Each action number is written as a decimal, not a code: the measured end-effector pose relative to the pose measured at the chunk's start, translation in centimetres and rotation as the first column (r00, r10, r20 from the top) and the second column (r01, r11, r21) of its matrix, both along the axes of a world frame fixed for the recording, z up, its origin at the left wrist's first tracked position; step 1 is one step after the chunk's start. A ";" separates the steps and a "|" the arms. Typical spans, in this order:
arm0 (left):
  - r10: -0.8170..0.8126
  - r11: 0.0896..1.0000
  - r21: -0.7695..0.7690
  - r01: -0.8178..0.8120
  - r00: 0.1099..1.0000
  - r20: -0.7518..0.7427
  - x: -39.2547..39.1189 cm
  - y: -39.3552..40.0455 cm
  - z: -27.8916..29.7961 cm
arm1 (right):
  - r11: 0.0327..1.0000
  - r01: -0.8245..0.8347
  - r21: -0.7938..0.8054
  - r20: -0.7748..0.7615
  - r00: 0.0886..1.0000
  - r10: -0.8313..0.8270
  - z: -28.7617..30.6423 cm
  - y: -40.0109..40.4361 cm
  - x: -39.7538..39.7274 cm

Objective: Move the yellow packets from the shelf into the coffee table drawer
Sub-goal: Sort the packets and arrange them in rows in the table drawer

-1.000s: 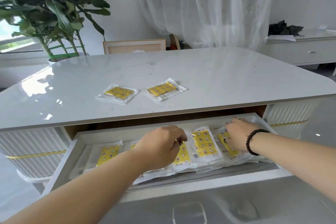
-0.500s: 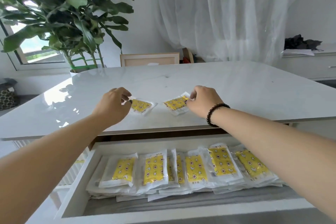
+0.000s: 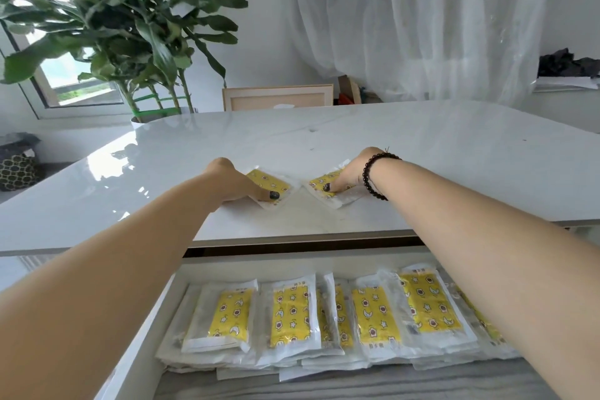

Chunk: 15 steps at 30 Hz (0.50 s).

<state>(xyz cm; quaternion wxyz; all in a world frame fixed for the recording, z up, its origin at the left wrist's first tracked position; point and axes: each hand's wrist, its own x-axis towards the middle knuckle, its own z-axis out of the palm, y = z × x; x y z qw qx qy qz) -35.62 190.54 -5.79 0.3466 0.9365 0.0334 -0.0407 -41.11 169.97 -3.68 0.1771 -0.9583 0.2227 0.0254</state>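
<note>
Head view is showing two yellow packets lying on the white coffee table top (image 3: 422, 153), each in a clear wrapper printed with stars, moons and small flowers; any writing on them is too small to read. The left hand (image 3: 232, 183) is resting over the left packet (image 3: 271, 183), its thumb, with a dark-painted nail, pressing down on the wrapper's near edge while the other fingers are lying out of sight behind the hand. The right hand (image 3: 352, 172), with a black bead bracelet (image 3: 373, 177) at the wrist, is reaching onto the right packet (image 3: 328, 187) and pinning it with a dark-nailed thumb; I cannot tell how its other fingers are lying. Both packets are sitting flat on the table, just beside each other. Below the table edge, the open drawer (image 3: 146, 351) is holding a row of overlapping yellow packets (image 3: 292, 312), well apart from both hands.
</note>
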 end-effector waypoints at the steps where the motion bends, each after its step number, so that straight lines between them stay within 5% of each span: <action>1: -0.014 0.998 -0.060 0.014 1.000 0.005 0.1 0.3 -0.2 | 1.000 0.003 -0.001 -0.026 1.000 -0.003 0.2 0.0 -0.1; 11: 0.068 0.844 -0.531 0.077 0.966 0.248 -1.3 0.0 -2.3 | 0.985 -0.134 0.112 -0.212 0.965 0.155 1.6 -1.2 -0.5; 15: 0.081 0.730 -0.676 0.098 0.970 0.228 -1.9 -1.0 -2.2 | 0.949 -0.035 0.312 -0.091 0.994 0.067 0.3 -3.4 0.0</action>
